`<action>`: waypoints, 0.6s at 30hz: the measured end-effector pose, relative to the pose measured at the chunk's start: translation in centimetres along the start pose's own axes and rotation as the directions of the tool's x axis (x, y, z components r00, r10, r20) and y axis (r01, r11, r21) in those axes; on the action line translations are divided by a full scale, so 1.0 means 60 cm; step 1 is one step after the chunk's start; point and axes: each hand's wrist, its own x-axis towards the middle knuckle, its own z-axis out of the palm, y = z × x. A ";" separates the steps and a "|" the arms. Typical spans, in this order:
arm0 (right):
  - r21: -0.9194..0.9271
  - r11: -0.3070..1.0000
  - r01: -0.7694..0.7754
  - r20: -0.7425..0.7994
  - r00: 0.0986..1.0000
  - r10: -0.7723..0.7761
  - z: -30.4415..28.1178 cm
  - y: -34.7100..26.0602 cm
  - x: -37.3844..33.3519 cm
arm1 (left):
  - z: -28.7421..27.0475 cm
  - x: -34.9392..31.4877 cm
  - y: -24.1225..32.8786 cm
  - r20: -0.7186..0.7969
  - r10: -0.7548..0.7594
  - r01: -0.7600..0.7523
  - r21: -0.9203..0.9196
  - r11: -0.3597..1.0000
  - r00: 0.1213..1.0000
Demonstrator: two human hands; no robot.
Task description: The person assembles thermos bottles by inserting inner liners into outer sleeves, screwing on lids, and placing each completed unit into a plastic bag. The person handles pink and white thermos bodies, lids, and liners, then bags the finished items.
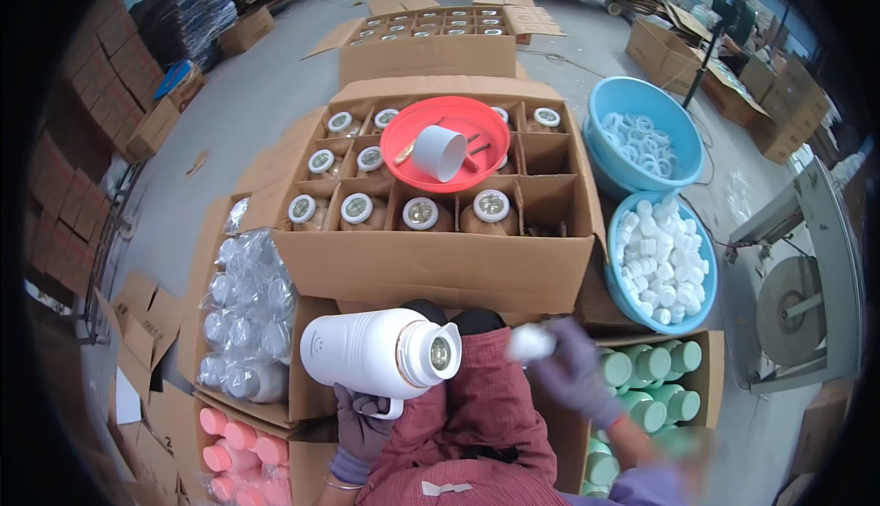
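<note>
My left hand (364,428), in a purple glove, is closed round the handle of a white vacuum flask (362,350). The flask lies tilted over my lap, its open mouth with a silvery inside facing right. To its right, my gloved right hand (577,373) is blurred by motion. At its fingertips is a small white cap (530,343), also smeared and apart from the flask's mouth. A blue basin of white caps (664,258) stands beyond that hand. Farther back, another blue basin (646,126) holds translucent rings.
Ahead, a divided carton (431,263) holds flask liners with silvery mouths. Across it rests a red basin (472,126) with a white cup and small tools. Plastic-wrapped items (252,309) and pink bottles (243,437) are left; green-capped bottles (651,378) and a grey machine (797,295) are right.
</note>
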 end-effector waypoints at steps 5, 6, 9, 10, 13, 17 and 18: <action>-0.115 0.993 0.039 0.082 0.996 -0.030 0.106 -0.066 0.032 | 0.051 -0.004 -0.022 0.098 -0.035 0.029 0.071 0.997 0.995; -0.074 0.997 -0.029 0.083 0.996 0.036 0.114 -0.074 0.036 | 0.045 -0.004 -0.020 0.180 -0.059 0.052 0.044 0.998 0.982; -0.055 0.983 -0.177 0.111 0.977 0.182 0.137 -0.101 0.054 | 0.026 0.001 -0.003 0.196 -0.039 0.037 0.016 0.999 0.980; -0.114 0.976 -0.188 0.127 0.971 0.202 0.144 -0.103 0.061 | 0.022 0.000 -0.003 0.124 0.026 -0.036 0.077 0.996 0.992; -0.294 0.955 -0.045 0.203 0.973 0.108 0.168 -0.096 0.090 | 0.058 -0.009 -0.003 0.030 0.210 -0.211 0.221 0.952 0.977; -0.087 0.996 0.026 0.379 0.925 0.009 0.170 -0.049 0.177 | 0.058 0.008 0.014 0.116 0.273 -0.290 0.166 0.943 0.955; -0.071 0.977 -0.203 0.402 0.890 0.214 0.164 -0.066 0.223 | 0.061 0.014 0.021 0.128 0.282 -0.299 0.136 0.945 0.951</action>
